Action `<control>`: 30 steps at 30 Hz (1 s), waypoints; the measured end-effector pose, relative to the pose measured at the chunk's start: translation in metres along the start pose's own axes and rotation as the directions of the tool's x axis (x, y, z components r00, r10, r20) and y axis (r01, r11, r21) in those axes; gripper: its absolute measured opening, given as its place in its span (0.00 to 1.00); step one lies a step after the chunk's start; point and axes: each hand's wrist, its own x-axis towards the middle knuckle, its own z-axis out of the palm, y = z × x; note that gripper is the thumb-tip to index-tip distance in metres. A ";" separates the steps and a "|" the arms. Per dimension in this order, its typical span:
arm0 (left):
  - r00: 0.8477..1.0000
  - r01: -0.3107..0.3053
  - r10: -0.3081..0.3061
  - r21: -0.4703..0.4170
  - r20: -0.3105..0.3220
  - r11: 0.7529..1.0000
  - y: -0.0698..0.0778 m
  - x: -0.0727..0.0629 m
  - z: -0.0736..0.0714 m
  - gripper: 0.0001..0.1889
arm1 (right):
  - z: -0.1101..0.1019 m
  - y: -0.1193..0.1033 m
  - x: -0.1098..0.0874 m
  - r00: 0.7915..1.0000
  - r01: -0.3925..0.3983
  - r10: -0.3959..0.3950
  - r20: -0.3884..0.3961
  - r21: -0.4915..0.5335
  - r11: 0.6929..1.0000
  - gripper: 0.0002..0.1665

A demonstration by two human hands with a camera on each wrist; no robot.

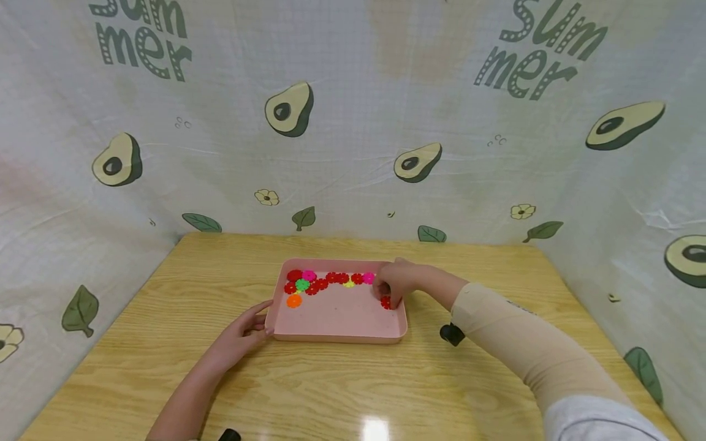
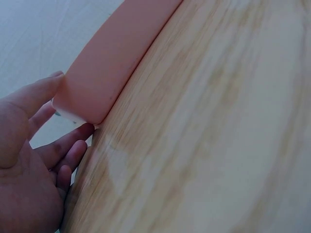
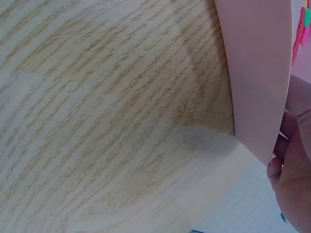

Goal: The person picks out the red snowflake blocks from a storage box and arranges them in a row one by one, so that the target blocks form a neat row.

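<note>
A pale cloth (image 1: 353,153) printed with avocados, leaves and the word "summer" is hanging behind and along both sides of a wood-grained desk (image 1: 331,386). On the desk a shallow pink tray (image 1: 336,321) is resting. Inside it, flower-shaped pieces (image 1: 322,284) are lying in an uneven string: several red ones are stretching from ten o'clock to one, a green piece (image 1: 302,285) is sitting among them at ten, a pink piece (image 1: 369,278) is showing at two, and an orange piece (image 1: 294,301) is lying at nine. The person's left grip (image 1: 242,337) is touching the tray's corner at eight o'clock, its fingers loose and spread. The right grip (image 1: 399,278) is reaching over the rim between two and three o'clock, its fingers bending down around a separate red piece (image 1: 386,302) at three; whether they are pinching it, I cannot tell. From the right wrist a beige sleeve (image 1: 507,331) is running toward four o'clock.
</note>
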 end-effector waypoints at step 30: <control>1.000 -0.021 0.021 0.009 0.003 1.000 -0.002 0.001 -0.001 0.32 | -0.011 -0.005 -0.056 0.959 0.199 -0.117 -0.260 0.318 0.927 0.09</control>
